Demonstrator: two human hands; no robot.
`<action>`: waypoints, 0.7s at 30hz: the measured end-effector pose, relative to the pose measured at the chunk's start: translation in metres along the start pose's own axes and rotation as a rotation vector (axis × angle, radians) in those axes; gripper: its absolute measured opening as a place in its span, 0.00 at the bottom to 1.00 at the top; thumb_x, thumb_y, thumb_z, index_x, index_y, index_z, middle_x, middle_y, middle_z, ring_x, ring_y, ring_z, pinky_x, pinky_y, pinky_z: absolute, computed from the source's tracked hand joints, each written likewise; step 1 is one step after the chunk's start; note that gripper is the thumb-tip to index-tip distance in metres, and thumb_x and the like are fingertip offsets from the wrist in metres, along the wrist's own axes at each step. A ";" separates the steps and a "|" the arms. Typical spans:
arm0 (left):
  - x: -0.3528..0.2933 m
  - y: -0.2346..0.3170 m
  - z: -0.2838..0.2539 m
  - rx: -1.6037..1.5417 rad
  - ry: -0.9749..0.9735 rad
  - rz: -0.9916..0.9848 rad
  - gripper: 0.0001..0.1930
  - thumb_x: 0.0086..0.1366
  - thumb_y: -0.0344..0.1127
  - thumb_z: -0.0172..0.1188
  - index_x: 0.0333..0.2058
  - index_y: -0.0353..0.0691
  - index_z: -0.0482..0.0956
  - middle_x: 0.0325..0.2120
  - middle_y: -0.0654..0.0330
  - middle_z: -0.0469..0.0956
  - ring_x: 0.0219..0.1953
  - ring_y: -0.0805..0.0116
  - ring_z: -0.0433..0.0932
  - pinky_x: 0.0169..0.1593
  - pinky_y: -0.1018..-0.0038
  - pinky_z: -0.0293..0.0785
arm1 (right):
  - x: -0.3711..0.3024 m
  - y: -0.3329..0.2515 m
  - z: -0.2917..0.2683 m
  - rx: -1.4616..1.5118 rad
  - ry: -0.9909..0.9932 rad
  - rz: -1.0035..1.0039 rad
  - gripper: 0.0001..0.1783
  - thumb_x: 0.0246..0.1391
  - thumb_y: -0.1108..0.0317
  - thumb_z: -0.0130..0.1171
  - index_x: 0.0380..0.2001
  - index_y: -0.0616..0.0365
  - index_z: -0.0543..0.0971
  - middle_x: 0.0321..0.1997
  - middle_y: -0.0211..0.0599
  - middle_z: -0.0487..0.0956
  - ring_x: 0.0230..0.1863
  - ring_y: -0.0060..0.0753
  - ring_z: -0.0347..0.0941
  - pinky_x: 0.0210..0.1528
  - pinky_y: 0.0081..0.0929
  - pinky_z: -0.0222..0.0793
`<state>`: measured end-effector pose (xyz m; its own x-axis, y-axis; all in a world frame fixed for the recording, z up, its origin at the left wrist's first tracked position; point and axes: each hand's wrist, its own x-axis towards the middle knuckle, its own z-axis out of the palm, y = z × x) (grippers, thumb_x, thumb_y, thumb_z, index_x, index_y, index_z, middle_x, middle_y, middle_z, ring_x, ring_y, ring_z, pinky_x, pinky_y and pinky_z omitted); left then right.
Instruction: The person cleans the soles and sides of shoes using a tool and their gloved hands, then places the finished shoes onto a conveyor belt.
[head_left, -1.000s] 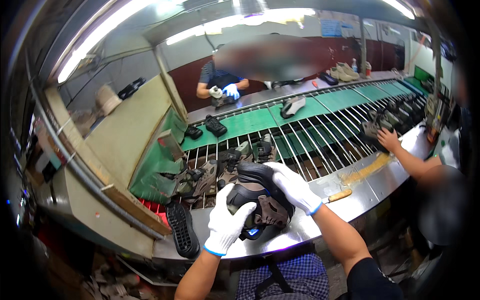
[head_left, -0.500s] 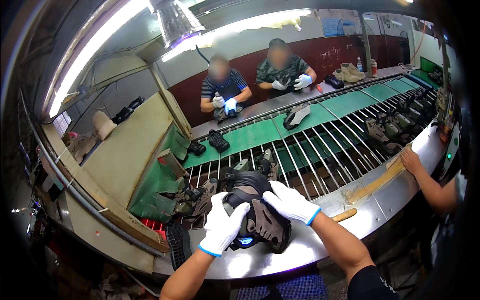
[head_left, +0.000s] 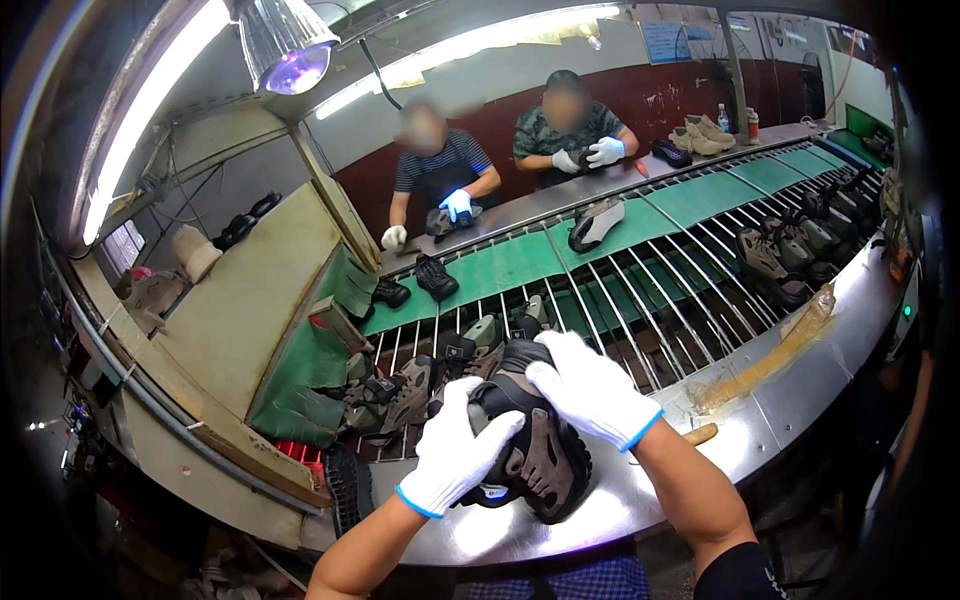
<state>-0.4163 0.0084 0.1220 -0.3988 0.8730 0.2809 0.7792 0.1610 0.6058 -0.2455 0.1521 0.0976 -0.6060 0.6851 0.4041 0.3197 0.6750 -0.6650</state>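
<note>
In the head view, the brown and black sneaker (head_left: 555, 460) is between the two hands, above the desk (head_left: 620, 510) and close to its near edge, left of the middle. Its toe seems to point down at that edge, and its long line runs back toward the metal-bar rack (head_left: 622, 325). The left hand (head_left: 462, 450) has its grip clamped on the sneaker's left side. The right hand (head_left: 590, 388) has its grip clamped on the black far end, so both touch it. Near the desk's left end is a black shoe sole (head_left: 345, 490), just beside a red basket (head_left: 297, 453); I can't tell what's inside. The rack holds brown and green shoes (head_left: 405, 400).
</note>
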 end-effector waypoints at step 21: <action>-0.147 0.033 0.034 -0.237 -0.212 1.096 0.24 0.51 0.37 0.72 0.49 0.43 0.82 0.40 0.46 0.81 0.34 0.53 0.84 0.29 0.65 0.76 | -0.253 -0.091 -0.057 0.176 0.288 0.330 0.37 0.62 0.58 0.70 0.68 0.68 0.72 0.55 0.58 0.84 0.57 0.45 0.85 0.61 0.36 0.78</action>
<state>-0.3150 -0.0988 0.0754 0.5471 0.5539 0.6276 0.5379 -0.8071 0.2433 -0.0796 -0.0671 0.0923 -0.2579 0.9202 0.2943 0.3175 0.3684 -0.8738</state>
